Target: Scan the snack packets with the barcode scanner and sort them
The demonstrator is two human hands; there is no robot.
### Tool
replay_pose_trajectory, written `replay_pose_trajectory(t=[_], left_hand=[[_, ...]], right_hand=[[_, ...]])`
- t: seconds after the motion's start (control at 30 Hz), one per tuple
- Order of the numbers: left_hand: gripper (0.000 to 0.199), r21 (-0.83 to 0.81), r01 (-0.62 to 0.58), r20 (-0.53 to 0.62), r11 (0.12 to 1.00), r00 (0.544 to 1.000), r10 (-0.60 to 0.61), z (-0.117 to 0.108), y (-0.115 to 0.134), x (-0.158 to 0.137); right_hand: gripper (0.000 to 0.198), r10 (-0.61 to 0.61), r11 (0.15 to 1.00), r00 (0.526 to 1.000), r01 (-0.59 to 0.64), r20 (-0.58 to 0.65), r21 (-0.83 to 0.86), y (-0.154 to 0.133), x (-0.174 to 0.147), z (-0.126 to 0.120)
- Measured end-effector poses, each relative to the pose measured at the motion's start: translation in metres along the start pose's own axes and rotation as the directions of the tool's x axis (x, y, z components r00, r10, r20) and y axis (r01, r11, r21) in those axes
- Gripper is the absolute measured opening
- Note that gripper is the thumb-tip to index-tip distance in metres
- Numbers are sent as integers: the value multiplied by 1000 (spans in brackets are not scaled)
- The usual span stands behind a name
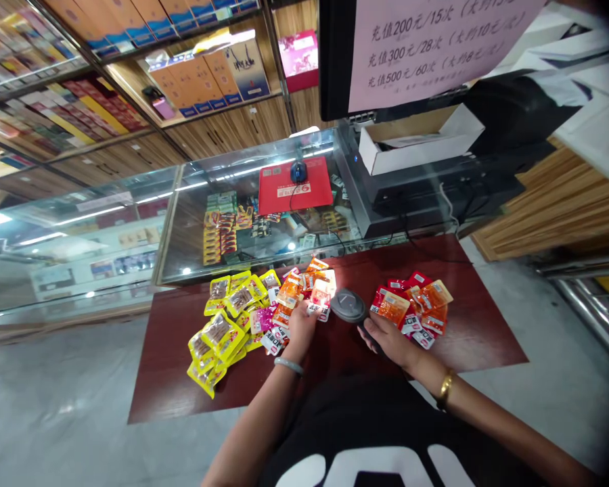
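Note:
My right hand (386, 337) is wrapped round the handle of a black barcode scanner (349, 306), whose head points left. In my left hand (302, 328) is a small red-and-white snack packet (323, 292), held by its lower edge and lit brightly by the scanner. Just left of that hand lie orange snack packets (290, 289) and a pink packet (262, 319). Beyond them spreads a heap of yellow snack packets (223, 335). To the right of the scanner is another pile of red and orange packets (393, 306).
The packets lie on a dark red tabletop (167, 379) against a glass display counter (193, 196). On the glass are a red mat (271, 196) and a computer mouse (298, 171). A monitor with a pink price sheet (426, 47) and a white open box (411, 152) stand at the right.

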State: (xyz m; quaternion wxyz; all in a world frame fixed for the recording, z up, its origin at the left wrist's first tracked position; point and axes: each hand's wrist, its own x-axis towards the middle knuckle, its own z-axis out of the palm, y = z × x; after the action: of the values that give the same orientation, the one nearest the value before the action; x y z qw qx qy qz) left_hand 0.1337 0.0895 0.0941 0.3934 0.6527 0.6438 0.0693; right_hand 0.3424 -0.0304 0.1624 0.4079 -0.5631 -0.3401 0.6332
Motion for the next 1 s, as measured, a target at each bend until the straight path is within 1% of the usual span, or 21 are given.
replay_pose_trajectory(t=[0.1, 0.17, 0.23, 0.3, 0.33, 0.37, 0.4, 0.47, 0.53, 0.63, 0.7, 0.73, 0.8, 0.87, 0.93, 1.0], left_hand=[[19, -11, -35, 3, 999, 999, 35, 1, 0, 0], [19, -56, -18, 9, 998, 1000, 19, 5, 2, 0], [21, -124, -27, 52, 992, 998, 34, 14, 9, -2], [25, -196, -87, 145, 977, 983, 117, 23, 19, -4], [28, -229, -130, 193, 965, 965, 176, 27, 25, -5], [30, -251, -172, 227, 953, 946, 230, 29, 31, -5], [33, -245, -203, 238, 948, 935, 262, 30, 36, -4], [36, -132, -237, 194, 963, 946, 259, 25, 43, 2], [40, 77, -244, 113, 967, 965, 235, 15, 46, 13], [52, 355, -238, 30, 904, 969, 244, 0, 47, 39], [55, 472, -220, 12, 854, 970, 244, -6, 49, 56], [52, 517, -210, 13, 830, 971, 238, -7, 50, 64], [42, 576, -216, 34, 788, 970, 241, -10, 53, 74], [32, 596, -244, 44, 765, 961, 272, -12, 54, 79], [27, 584, -277, 48, 763, 950, 309, -15, 52, 77], [26, 537, -282, 65, 795, 954, 294, -17, 49, 73]], right_hand=[[47, -2, 1000, 1000, 2, 7, 3, -3, -2, 0], [47, -7, 1000, 1000, 7, 5, 7, -5, -4, 0], [48, 3, 1000, 1000, -3, -9, 15, -6, -5, -1], [49, 21, 1000, 999, -21, -32, 24, -7, -7, -1], [50, 28, 999, 999, -27, -41, 25, -7, -8, -2], [51, 33, 999, 998, -32, -49, 25, -7, -9, -3], [51, 40, 999, 998, -38, -58, 25, -6, -10, -3], [52, 53, 998, 996, -52, -72, 24, -5, -12, -4], [52, 61, 998, 995, -60, -82, 18, -3, -13, -5], [54, 75, 997, 994, -76, -80, 1, -1, -15, -5], [56, 99, 995, 991, -99, -90, 6, -2, -15, -4], [57, 111, 994, 989, -110, -94, 13, -2, -15, -4], [58, 121, 992, 988, -119, -100, 29, -5, -14, -3], [57, 118, 993, 988, -115, -102, 38, -7, -13, -3], [56, 109, 994, 988, -105, -106, 38, -8, -12, -4], [56, 99, 995, 988, -96, -117, 38, -9, -12, -6]])
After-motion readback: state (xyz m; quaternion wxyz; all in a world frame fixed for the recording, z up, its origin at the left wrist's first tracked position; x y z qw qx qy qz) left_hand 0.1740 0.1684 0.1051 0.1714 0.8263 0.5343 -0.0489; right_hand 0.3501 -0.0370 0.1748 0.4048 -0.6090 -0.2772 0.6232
